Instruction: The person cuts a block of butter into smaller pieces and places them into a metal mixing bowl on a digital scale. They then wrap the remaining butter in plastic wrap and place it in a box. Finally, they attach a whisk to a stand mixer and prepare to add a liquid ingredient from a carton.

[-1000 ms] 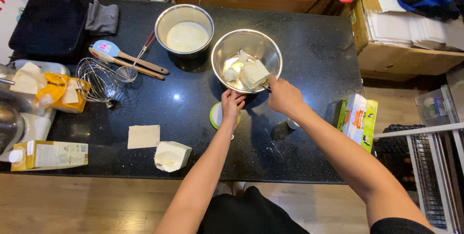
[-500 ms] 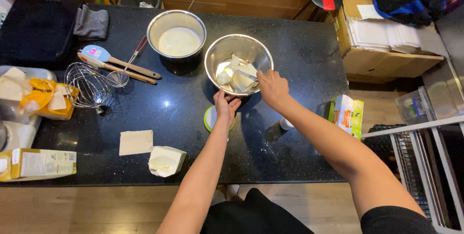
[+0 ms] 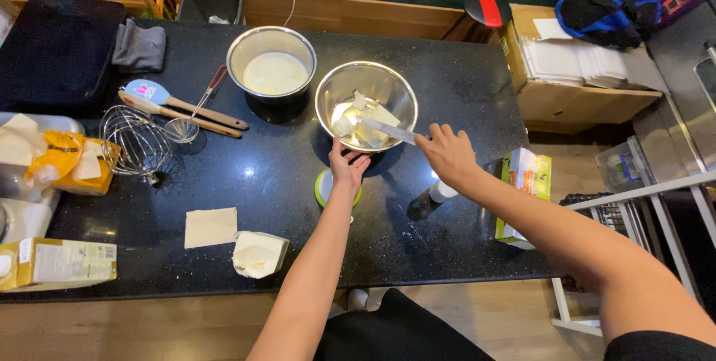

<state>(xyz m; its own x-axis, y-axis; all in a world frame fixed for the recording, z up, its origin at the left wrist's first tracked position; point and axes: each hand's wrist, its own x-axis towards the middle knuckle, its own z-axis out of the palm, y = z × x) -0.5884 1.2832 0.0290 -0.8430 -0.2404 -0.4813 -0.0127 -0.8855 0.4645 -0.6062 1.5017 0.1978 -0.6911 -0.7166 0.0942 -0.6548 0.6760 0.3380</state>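
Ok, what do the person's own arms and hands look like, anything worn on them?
Both are bare: no gloves, rings, watch or bands show on the left hand or the right hand. The forearms are uncovered. A dark short sleeve shows at the right upper arm; dark clothing sits below.

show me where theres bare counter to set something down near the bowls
Bare black counter lies right of the bowl with pale chunks, up to the cardboard box. Another patch sits between the wire whisk and the left hand. The left end is crowded with packages and utensils.
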